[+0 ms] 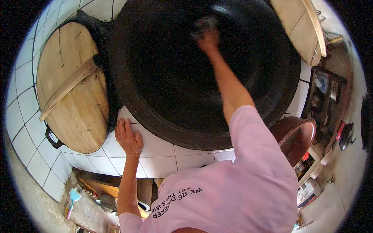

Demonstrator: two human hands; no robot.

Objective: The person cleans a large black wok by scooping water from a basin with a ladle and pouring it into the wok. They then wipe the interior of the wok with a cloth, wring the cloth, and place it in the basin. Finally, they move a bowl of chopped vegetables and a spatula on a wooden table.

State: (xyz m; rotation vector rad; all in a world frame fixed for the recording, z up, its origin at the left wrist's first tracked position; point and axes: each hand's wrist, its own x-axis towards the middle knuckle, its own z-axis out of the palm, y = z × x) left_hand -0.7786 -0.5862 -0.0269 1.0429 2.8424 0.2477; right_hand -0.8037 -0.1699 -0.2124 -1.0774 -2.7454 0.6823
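Observation:
A large dark wok (180, 96), set in a white-tiled stove top (157, 142), spreads out before me. My right hand (210, 40) reaches down into it, near the far side. Fingers there are closed on a greyish scrubbing pad or cloth (207, 21), too blurred to name surely. Palm down, my left hand (129, 139) rests on the white tiles near the wok's rim and holds nothing. Just left of that hand lies a round wooden lid (75, 116) with a curved wooden handle (70, 87), covering a smaller black pan (54, 138) whose looped handle shows.
Another wooden lid (297, 26) stands at the wok's far right edge. A reddish-brown basin (297, 139) sits close by my right elbow. Shelves with metal wares (326, 93) are farther right. At lower left, a blue-headed brush or spatula (74, 198) hangs near the wall.

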